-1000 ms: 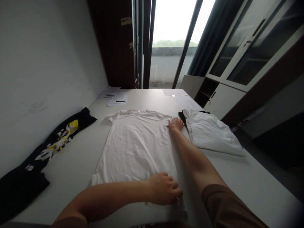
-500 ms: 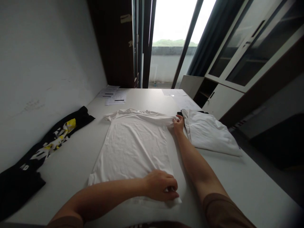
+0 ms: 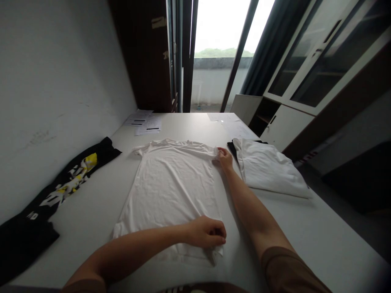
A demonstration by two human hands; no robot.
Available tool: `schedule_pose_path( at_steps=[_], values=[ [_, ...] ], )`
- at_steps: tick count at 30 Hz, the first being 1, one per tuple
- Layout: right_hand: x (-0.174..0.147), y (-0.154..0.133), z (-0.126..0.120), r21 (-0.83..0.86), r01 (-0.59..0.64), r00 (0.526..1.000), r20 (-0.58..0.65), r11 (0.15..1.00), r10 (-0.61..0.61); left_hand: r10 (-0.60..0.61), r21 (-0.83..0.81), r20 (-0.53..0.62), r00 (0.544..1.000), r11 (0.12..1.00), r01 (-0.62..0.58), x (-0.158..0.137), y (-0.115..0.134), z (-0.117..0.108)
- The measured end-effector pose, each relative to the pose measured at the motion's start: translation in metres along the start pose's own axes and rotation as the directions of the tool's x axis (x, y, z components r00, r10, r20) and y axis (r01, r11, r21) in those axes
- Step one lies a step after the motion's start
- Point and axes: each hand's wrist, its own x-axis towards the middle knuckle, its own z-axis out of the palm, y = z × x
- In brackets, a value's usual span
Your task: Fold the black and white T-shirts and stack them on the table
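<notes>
Since half a second ago both hands have drawn the right side of the white T-shirt (image 3: 171, 183) inward: the right hand (image 3: 224, 158) has come a little to the left at the shoulder, and the left hand (image 3: 207, 232) has pulled the hem corner in, so the garment's right edge now sits narrower on the worktop (image 3: 305, 228). That left hand lies at the near right corner of the hem with its fingers (image 3: 220, 234) curled shut on a pinch of the fabric, which bunches and hangs in a small fold just below the knuckles. At the far end, the right hand reaches across with the arm stretched out, its fingers closed on the cloth at the right shoulder and sleeve seam. Between them the T-shirt lies flat and face down or plain side up, collar away from the person, its left sleeve spread toward the wall.

Just right of the right hand rests a folded white garment (image 3: 269, 169) with a dark one (image 3: 233, 147) peeking out beneath its far left edge. A black T-shirt with a yellow and white print (image 3: 67, 183) lies along the wall on the left, well apart from the hands. Sheets of paper (image 3: 143, 121) sit at the far left of the worktop, and more sheets (image 3: 229, 122) at the far right near the window
</notes>
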Motion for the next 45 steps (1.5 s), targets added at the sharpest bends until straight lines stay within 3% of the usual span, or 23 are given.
schedule_pose_path(
  at_steps=[6,12,14,19,30,35,39,45],
  values=[
    [-0.002,0.003,0.008,-0.158,0.099,0.995,0.013,0.983,-0.098,-0.03,-0.111,0.004,1.0,0.993,0.03,0.001,-0.006,0.003],
    [0.002,0.013,0.005,-0.236,0.034,0.998,-0.049,0.971,-0.046,-0.053,-0.337,-0.086,0.995,0.941,0.021,0.003,-0.013,0.015],
    [0.002,0.013,0.003,-0.237,0.02,0.997,-0.063,0.971,-0.036,-0.031,-0.279,-0.098,0.995,0.96,0.003,0.002,-0.013,0.016],
    [0.002,0.01,0.001,-0.236,-0.014,0.998,-0.067,0.972,-0.002,0.099,0.078,-0.029,0.995,0.992,-0.097,-0.001,-0.009,0.011],
    [0.003,0.016,0.004,-0.2,-0.015,0.993,-0.115,0.98,-0.008,0.086,0.117,-0.063,0.994,0.99,-0.078,-0.001,-0.006,0.007],
    [0.004,0.019,0.003,-0.236,0.044,0.998,-0.034,0.971,-0.054,0.12,0.196,-0.052,0.991,0.975,-0.108,-0.001,-0.006,0.007],
    [0.005,0.022,0.004,-0.251,0.082,0.996,0.036,0.965,-0.076,0.183,0.295,-0.002,0.983,0.939,-0.175,0.0,-0.008,0.004],
    [0.006,0.024,0.005,-0.265,0.045,0.999,0.036,0.963,-0.037,0.315,0.467,0.062,0.947,0.83,-0.306,-0.001,-0.013,0.008]
  ],
)
